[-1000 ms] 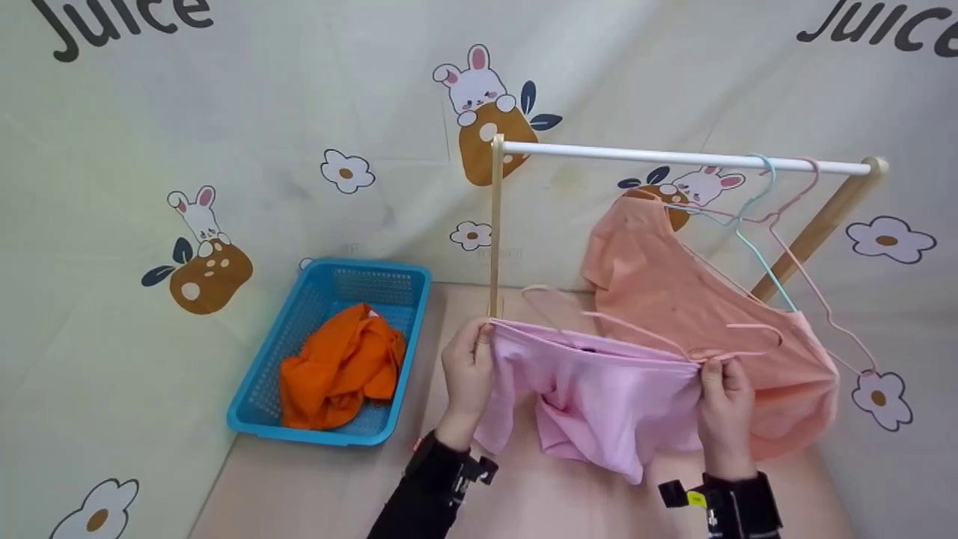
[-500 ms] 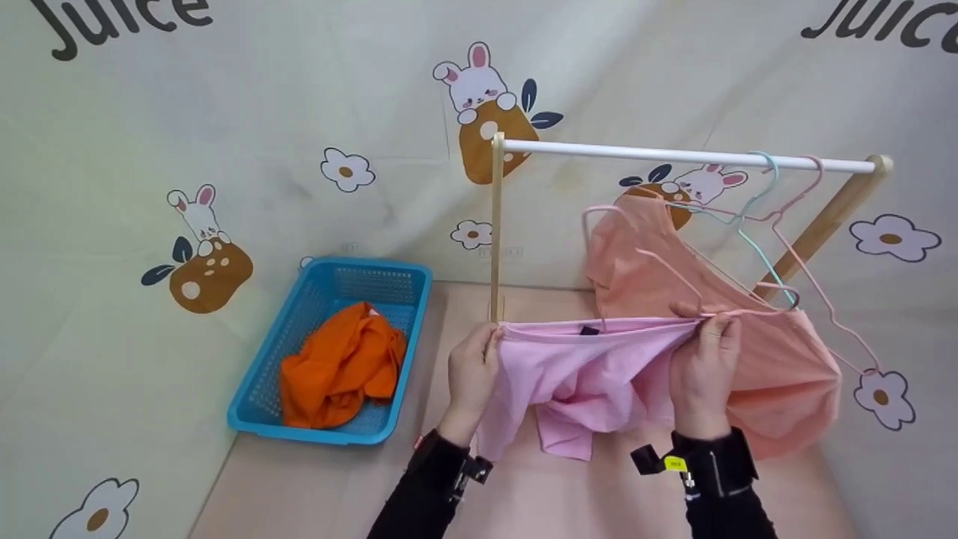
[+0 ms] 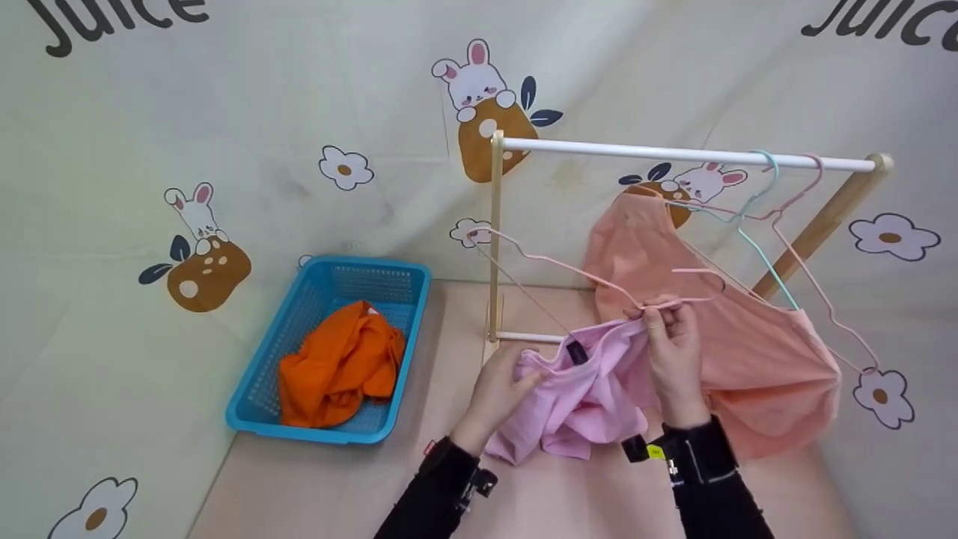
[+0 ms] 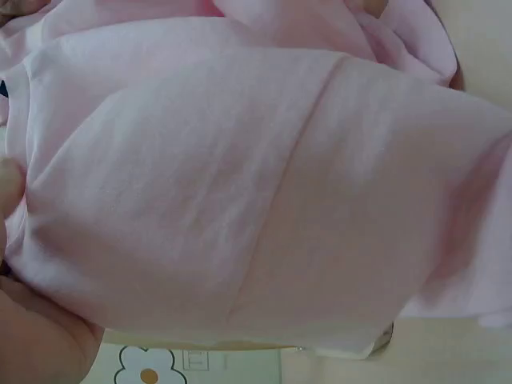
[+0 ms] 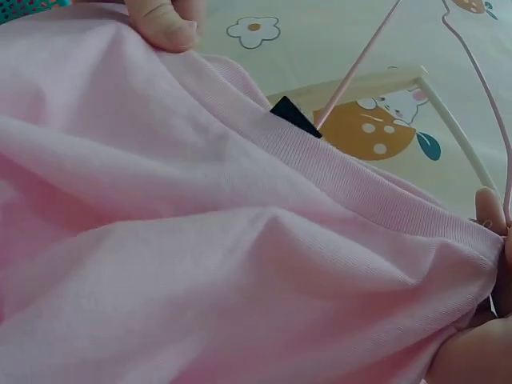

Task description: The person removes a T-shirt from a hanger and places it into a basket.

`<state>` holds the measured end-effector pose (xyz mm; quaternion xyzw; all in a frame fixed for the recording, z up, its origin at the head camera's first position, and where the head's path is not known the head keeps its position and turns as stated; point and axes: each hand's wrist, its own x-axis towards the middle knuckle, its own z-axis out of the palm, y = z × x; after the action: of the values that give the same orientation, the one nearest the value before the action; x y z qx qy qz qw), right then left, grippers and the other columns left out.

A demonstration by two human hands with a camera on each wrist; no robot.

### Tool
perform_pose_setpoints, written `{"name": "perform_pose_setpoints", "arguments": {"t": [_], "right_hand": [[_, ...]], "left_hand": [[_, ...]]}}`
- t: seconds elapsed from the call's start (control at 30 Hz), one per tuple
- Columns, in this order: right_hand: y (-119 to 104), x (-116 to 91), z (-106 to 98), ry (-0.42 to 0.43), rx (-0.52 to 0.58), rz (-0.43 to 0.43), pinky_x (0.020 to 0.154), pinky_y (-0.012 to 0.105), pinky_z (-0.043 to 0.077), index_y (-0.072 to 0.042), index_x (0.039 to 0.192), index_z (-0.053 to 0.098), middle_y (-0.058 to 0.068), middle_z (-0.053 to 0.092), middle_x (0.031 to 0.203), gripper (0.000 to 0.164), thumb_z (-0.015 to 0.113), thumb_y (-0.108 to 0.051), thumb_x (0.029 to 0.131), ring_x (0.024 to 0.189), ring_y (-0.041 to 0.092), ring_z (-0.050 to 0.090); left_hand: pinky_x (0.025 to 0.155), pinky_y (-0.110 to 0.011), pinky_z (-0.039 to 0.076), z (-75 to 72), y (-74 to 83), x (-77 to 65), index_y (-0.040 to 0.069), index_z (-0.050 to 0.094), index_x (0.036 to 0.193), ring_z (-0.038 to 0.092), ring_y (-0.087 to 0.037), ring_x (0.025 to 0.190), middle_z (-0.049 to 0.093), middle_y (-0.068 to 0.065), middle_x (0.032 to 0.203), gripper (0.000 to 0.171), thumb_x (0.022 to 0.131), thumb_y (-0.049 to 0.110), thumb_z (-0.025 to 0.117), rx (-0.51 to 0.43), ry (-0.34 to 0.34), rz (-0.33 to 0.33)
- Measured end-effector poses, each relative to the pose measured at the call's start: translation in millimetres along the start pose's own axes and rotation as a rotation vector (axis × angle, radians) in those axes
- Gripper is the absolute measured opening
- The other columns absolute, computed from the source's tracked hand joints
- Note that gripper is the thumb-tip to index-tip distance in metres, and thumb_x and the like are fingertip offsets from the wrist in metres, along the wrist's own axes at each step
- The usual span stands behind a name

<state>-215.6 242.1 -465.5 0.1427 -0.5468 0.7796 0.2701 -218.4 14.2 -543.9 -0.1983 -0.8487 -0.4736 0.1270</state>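
A pink T-shirt with a ribbed neckband and a black label hangs between both hands. My left hand pinches the left side of the neckband, thumb on the near side. With its fingertips, my right hand holds the other side of the neckband together with a pink wire hanger. The hanger's hook points right; one arm reaches up and left, and its lower bar runs down to the neck opening. In the left wrist view, cloth fills most of the picture. The other hanger arm is hidden.
A rack with a white rail stands behind the hands. On it hang a teal hanger and a pink hanger, with a peach garment below. At left, a blue basket holds an orange garment.
My right hand has moved left and up, and the hanger's free arm has swung out to the left. My left hand has shifted right, and the stretched neckband has gone slack.
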Motion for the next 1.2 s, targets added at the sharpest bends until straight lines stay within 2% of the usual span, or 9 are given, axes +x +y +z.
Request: {"name": "perform_pose_setpoints", "arguments": {"t": [0.1,0.17,0.33,0.47,0.63,0.77,0.93,1.03,1.2], "right_hand": [[5,-3,9,-0.015,-0.039,0.013,0.085,0.025,0.053,0.005,0.105,0.055,0.006,0.066,0.093,0.007,0.052,0.005,0.099,0.088,0.016,0.069],[7,-5,16,-0.022,-0.036,0.027,0.085,0.025,0.052,0.001,0.105,0.056,0.006,0.066,0.092,0.007,0.053,0.003,0.099,0.088,0.016,0.069],[6,-8,33,-0.055,0.023,0.052,0.092,0.028,0.048,-0.002,0.104,0.056,0.006,0.07,0.091,0.005,0.053,-0.002,0.1,0.091,0.017,0.07],[0,-6,47,-0.111,0.016,0.033,0.097,0.031,0.047,0.0,0.105,0.055,0.007,0.073,0.091,0.008,0.054,-0.006,0.1,0.092,0.019,0.07],[-12,5,66,-0.162,-0.017,-0.065,0.074,0.029,0.054,0.006,0.102,0.054,0.01,0.072,0.086,0.017,0.056,-0.01,0.1,0.075,0.018,0.068],[-23,17,72,-0.183,-0.083,-0.14,0.059,0.021,0.047,0.015,0.101,0.052,0.014,0.069,0.081,0.023,0.056,-0.007,0.099,0.064,0.013,0.058],[-38,40,58,-0.278,-0.424,-0.286,0.061,0.018,0.046,0.014,0.097,0.058,0.014,0.068,0.079,0.006,0.058,0.008,0.094,0.072,0.012,0.064],[-44,57,44,-0.339,-0.685,-0.359,0.067,0.017,0.046,0.007,0.094,0.061,0.009,0.068,0.083,0.003,0.062,0.005,0.092,0.078,0.014,0.066],[-50,80,30,-0.343,-1.026,-0.309,0.063,0.027,0.042,0.0,0.094,0.061,0.006,0.069,0.081,0.007,0.063,-0.006,0.095,0.072,0.02,0.061]], "left_hand": [[0.101,-0.038,0.045,13.0,10.1,0.0,0.011,0.06,0.13,0.058,-0.02,0.118,0.062,-0.005,0.127,0.061,0.081,0.041,0.079,0.016,-0.104,0.019],[0.098,-0.034,0.046,22.6,15.8,0.3,0.011,0.06,0.133,0.059,-0.017,0.115,0.063,-0.004,0.125,0.067,0.079,0.044,0.081,0.03,-0.118,0.03],[0.073,-0.029,0.051,44.9,18.5,-1.0,0.01,0.07,0.106,0.064,-0.012,0.083,0.067,0.001,0.092,0.037,0.08,0.032,0.083,0.118,-0.057,0.034],[0.059,-0.025,0.044,58.4,13.7,-7.4,0.017,0.063,0.08,0.053,-0.007,0.066,0.055,0.009,0.073,0.021,0.079,0.027,0.082,0.207,-0.162,-0.004],[0.057,-0.027,0.042,70.2,6.8,-19.9,0.025,0.055,0.07,0.051,-0.007,0.064,0.048,0.013,0.067,0.027,0.081,0.03,0.08,0.33,-0.335,-0.074],[0.055,-0.031,0.043,65.7,-1.8,-20.9,0.023,0.055,0.069,0.053,-0.012,0.063,0.05,0.009,0.067,0.027,0.08,0.028,0.08,0.392,-0.311,-0.099],[0.053,-0.033,0.045,45.3,-17.8,-19.6,0.019,0.061,0.073,0.056,-0.015,0.062,0.055,0.005,0.068,0.019,0.077,0.023,0.08,0.405,-0.231,-0.107],[0.056,-0.034,0.046,31.7,-27.3,-20.7,0.016,0.062,0.076,0.059,-0.017,0.065,0.059,0.003,0.071,0.017,0.078,0.023,0.079,0.37,-0.196,-0.152],[0.059,-0.039,0.048,13.4,-40.7,-23.5,0.013,0.066,0.082,0.064,-0.023,0.07,0.064,-0.002,0.077,0.015,0.079,0.021,0.078,0.317,-0.097,-0.244]]}}
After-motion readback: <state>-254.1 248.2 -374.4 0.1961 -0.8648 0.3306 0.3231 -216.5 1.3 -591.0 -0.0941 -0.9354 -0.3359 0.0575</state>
